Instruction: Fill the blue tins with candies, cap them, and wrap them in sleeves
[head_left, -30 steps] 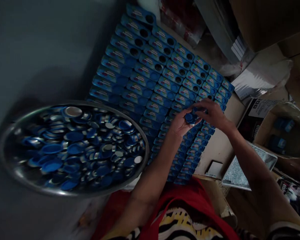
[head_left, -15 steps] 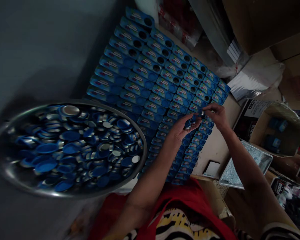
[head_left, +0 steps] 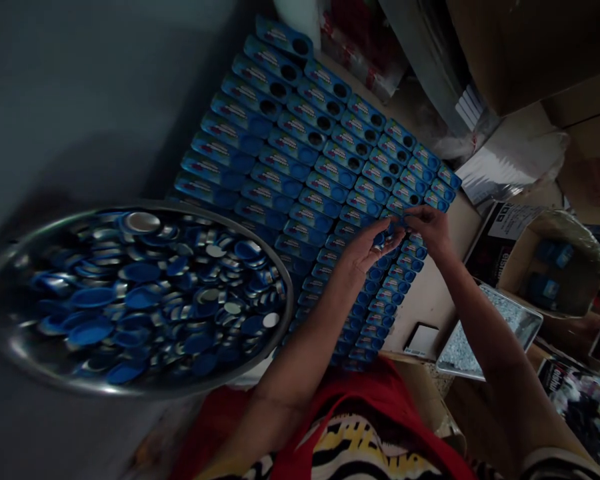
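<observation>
My left hand (head_left: 367, 248) is cupped, palm up, around a few small blue-and-silver round caps. Close beside its fingertips, my right hand (head_left: 431, 228) pinches one small cap, partly hidden by the fingers. Both hands hover over rows of flat blue packs (head_left: 307, 220) with printed labels. Each pack has a round spot at one end; some spots are dark holes, others are blue discs. At the left stands a large metal bowl (head_left: 286, 280) heaped with blue-and-silver caps (head_left: 143, 273).
On the right are a metal tray (head_left: 464, 353) of pale granules, a small white-topped box (head_left: 423, 340) and a cardboard box (head_left: 593, 267) with blue items inside. Plastic-wrapped white sheets (head_left: 510, 163) lie behind. More cardboard (head_left: 520, 47) stands at the back right.
My right hand has shifted slightly left and up, nearer the left fingertips. Its cap, silvery before, now looks blue. The bowl and packs stay put.
</observation>
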A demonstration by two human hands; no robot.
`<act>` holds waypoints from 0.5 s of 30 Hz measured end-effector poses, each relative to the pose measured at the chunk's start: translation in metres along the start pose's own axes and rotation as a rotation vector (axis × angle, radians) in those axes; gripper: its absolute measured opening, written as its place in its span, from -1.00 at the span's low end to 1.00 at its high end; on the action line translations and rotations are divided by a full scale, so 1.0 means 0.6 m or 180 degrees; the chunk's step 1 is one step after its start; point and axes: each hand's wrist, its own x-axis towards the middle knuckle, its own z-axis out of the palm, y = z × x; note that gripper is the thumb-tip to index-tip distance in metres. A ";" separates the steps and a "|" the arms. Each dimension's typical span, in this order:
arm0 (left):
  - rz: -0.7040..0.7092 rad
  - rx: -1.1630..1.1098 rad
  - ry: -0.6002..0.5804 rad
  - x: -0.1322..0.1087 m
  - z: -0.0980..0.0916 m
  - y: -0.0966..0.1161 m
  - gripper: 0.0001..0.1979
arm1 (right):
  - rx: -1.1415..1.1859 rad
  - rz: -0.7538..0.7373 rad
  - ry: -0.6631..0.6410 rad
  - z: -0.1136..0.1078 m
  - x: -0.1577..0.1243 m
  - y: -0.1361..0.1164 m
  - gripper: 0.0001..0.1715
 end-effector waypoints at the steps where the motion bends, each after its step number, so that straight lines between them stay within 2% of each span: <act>1: -0.0024 -0.0032 -0.0039 -0.002 0.001 0.001 -0.84 | -0.0147 -0.0071 0.0237 -0.008 0.005 -0.001 -0.66; 3: -0.0082 -0.0127 -0.0105 -0.004 0.002 0.003 -0.81 | -0.0668 -0.0325 0.0685 -0.025 0.022 -0.007 -0.74; 5: -0.0109 -0.0185 -0.0151 -0.003 0.006 0.007 -0.77 | -0.1392 -0.0495 0.0829 -0.036 0.045 -0.017 -0.84; 8: -0.0063 -0.0116 -0.0292 0.002 0.015 0.015 -0.71 | -0.2420 -0.0412 0.0578 -0.035 0.081 -0.037 -0.96; 10: -0.0044 -0.0033 -0.0334 0.007 0.022 0.022 -0.69 | -0.2931 -0.0240 0.0445 -0.028 0.101 -0.048 -0.94; 15: -0.0097 -0.0053 -0.0219 0.020 0.031 0.033 -0.64 | -0.3450 0.0125 0.0131 -0.025 0.135 -0.070 -0.85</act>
